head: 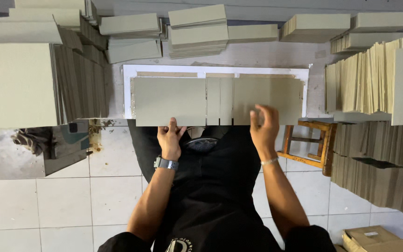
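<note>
On the white sheet [128, 91] at the table's near edge lie grey cardboard pieces side by side: a wide left board [169, 100], two narrow strips [219, 100] in the middle and a wide right board [281, 95]. My left hand [170, 137], with a wristwatch, grips the near edge of the left board with the thumb on top. My right hand [263, 125], with a thin bracelet, rests on the near edge of the right board, fingers curled over it.
Stacks of grey boards [198, 30] line the back of the table. A tall pile [17, 84] stands at the left and upright rows [374, 79] at the right. A wooden stool [311, 142] and a cardboard box [374, 239] sit on the tiled floor.
</note>
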